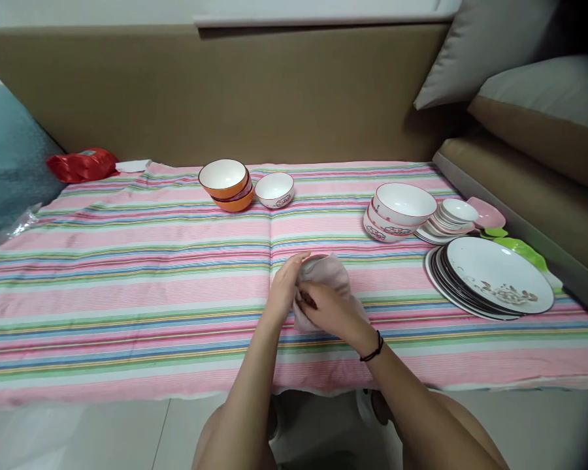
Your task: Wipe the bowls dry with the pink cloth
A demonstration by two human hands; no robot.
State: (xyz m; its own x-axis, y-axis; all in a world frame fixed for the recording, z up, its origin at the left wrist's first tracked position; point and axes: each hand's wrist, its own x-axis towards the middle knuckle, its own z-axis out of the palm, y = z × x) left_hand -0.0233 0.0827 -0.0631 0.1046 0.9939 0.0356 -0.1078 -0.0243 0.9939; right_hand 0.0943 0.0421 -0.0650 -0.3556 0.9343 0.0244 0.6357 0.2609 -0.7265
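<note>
Near the front middle of the striped cloth surface, a small bowl is tilted between my hands, mostly covered, with just part of its rim showing. My left hand is closed around the bowl's left side. A pale pinkish wiping cloth drapes over the bowl's right side and hangs below it. My right hand, with a black band at the wrist, is closed on this cloth and presses it into the bowl. The right fingertips are partly hidden in the folds.
At the back stand stacked orange bowls and a single white bowl. To the right are stacked white bowls, small dishes, large plates and a green leaf-shaped dish. A red bundle lies at the back left.
</note>
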